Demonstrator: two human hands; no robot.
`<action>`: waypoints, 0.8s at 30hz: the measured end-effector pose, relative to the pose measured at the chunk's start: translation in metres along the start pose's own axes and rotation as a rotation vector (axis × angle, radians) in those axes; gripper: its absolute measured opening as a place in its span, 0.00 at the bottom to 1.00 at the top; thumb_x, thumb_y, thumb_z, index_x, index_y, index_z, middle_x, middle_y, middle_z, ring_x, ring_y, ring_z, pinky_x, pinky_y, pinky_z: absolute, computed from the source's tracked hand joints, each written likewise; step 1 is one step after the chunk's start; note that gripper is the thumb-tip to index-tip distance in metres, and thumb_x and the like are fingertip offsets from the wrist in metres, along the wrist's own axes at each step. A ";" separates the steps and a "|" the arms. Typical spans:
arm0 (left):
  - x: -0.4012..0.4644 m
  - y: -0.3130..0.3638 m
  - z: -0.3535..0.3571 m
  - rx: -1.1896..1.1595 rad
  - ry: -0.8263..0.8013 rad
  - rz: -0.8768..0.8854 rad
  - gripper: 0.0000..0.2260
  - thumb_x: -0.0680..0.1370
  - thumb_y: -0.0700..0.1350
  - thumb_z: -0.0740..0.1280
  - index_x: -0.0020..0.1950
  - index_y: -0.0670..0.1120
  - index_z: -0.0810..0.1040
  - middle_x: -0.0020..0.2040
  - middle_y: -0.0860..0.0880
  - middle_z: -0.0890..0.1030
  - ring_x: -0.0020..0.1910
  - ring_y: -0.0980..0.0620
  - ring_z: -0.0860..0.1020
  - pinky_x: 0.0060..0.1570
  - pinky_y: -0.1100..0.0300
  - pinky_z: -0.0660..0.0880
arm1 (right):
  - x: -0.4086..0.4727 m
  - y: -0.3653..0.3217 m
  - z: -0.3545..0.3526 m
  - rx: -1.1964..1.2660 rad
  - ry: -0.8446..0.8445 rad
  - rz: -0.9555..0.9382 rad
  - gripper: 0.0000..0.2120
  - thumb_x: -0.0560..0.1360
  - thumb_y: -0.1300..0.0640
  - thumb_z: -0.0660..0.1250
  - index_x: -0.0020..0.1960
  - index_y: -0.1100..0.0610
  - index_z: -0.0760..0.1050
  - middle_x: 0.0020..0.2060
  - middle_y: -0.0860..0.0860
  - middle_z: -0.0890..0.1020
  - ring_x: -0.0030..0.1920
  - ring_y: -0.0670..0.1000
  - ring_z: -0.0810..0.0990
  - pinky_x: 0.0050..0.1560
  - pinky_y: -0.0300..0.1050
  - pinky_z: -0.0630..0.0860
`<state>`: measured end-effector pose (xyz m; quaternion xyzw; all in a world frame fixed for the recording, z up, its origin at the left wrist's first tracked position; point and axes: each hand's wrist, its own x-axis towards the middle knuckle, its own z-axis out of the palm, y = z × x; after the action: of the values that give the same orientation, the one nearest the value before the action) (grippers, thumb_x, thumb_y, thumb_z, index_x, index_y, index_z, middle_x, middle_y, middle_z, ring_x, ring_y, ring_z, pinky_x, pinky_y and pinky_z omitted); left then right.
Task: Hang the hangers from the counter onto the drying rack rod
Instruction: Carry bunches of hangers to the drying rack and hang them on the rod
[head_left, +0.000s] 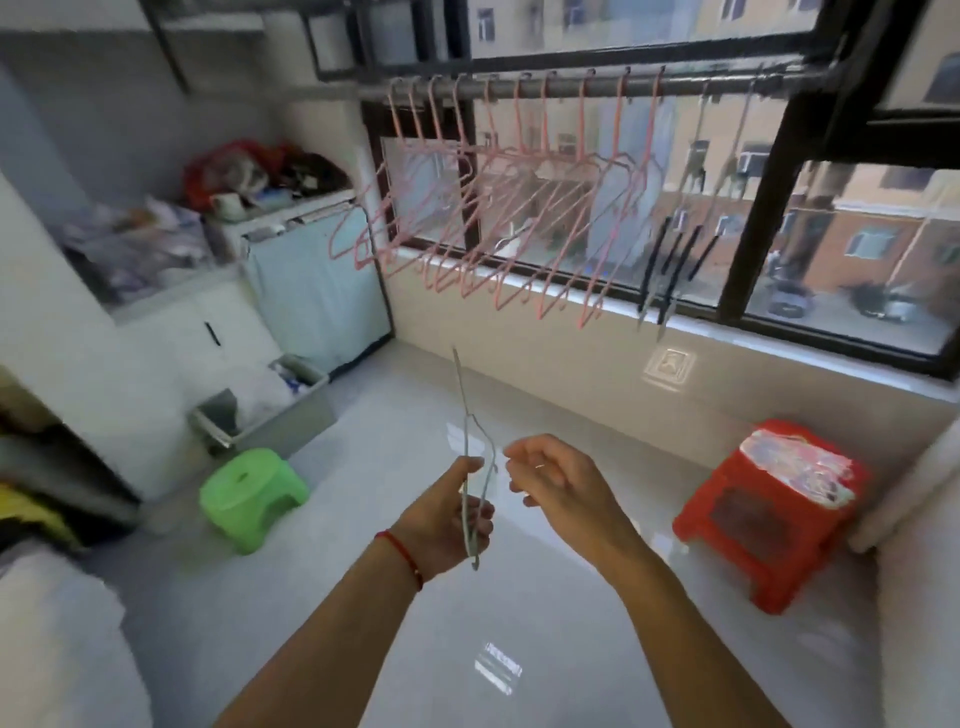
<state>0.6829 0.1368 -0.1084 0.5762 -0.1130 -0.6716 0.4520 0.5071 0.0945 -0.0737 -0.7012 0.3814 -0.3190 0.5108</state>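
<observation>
Left hand (457, 514) nearest, pinching a pale wire hanger (470, 467) edge-on, hook upward, well below the rod (571, 89). Right hand (550, 480) just beside, fingers loosely curled, holding nothing. Many pink hangers (498, 218) already hung, dark ones (675, 260) further right; this one unhung, probably late in the task. Grey bin (280, 415) on floor held white, blurred contents.

Green plastic stool (253, 497) on a pale tiled floor (545, 623), red stool (769, 512) below the window (831, 244), grey bin (270, 410) beside a cabinet (317, 280)
</observation>
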 end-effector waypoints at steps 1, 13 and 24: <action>-0.006 0.008 -0.021 -0.013 0.011 0.016 0.21 0.75 0.58 0.71 0.43 0.41 0.73 0.32 0.44 0.75 0.26 0.49 0.74 0.26 0.61 0.74 | 0.008 -0.011 0.019 -0.005 -0.009 -0.015 0.04 0.79 0.46 0.68 0.53 0.39 0.79 0.51 0.38 0.84 0.53 0.45 0.84 0.60 0.55 0.81; -0.038 0.141 -0.248 -0.014 0.085 0.241 0.21 0.76 0.60 0.68 0.42 0.42 0.72 0.31 0.46 0.74 0.23 0.52 0.69 0.22 0.62 0.66 | 0.108 -0.132 0.210 0.001 0.092 -0.120 0.16 0.76 0.44 0.66 0.62 0.44 0.76 0.59 0.39 0.81 0.59 0.44 0.80 0.62 0.47 0.77; -0.026 0.318 -0.250 0.245 0.052 0.545 0.17 0.77 0.58 0.67 0.46 0.44 0.73 0.35 0.47 0.74 0.25 0.53 0.67 0.24 0.63 0.66 | 0.222 -0.186 0.221 0.068 0.280 -0.241 0.13 0.76 0.46 0.67 0.60 0.44 0.77 0.58 0.39 0.80 0.58 0.43 0.79 0.63 0.55 0.78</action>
<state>1.0517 0.0683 0.0453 0.5920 -0.3319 -0.4919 0.5454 0.8435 0.0427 0.0572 -0.6732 0.3509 -0.4850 0.4341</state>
